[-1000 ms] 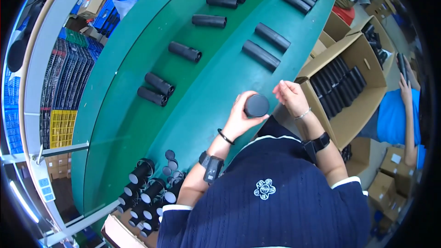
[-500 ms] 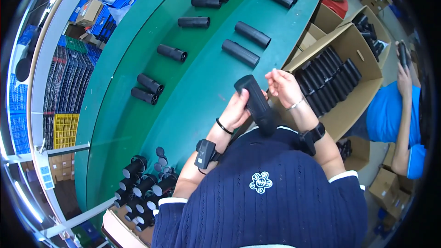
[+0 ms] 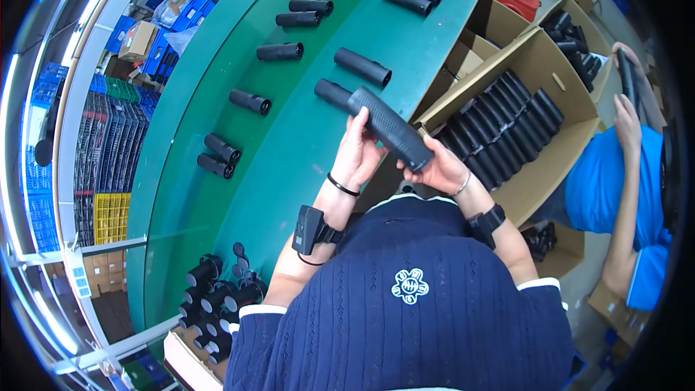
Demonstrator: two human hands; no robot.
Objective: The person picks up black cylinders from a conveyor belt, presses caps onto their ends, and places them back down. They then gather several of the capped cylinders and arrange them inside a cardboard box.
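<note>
A black tube (image 3: pixel 391 129) with a textured surface slants across in front of me, its upper end to the left and its lower end to the right. My left hand (image 3: pixel 360 150) is closed around its upper part, thumb on top. At the lower end my right hand (image 3: pixel 441 169) grips it with the thumb on the near end. Behind the held tube, another black tube (image 3: pixel 331 92) lies on the green table (image 3: pixel 289 152), partly covered. A further tube (image 3: pixel 362 66) rests just beyond.
More tubes (image 3: pixel 298 19) lie along the table's sunken strip. A cardboard box (image 3: pixel 572 127) of stacked tubes stands to the right. Black parts with round pale ends (image 3: pixel 210 303) fill a box at lower left. A co-worker in blue (image 3: pixel 615 181) holds a dark tube at far right.
My right hand, raised off the tube before, has come down and now grips its lower end. The tube has tilted to a flatter slant, and my view has shifted slightly.
</note>
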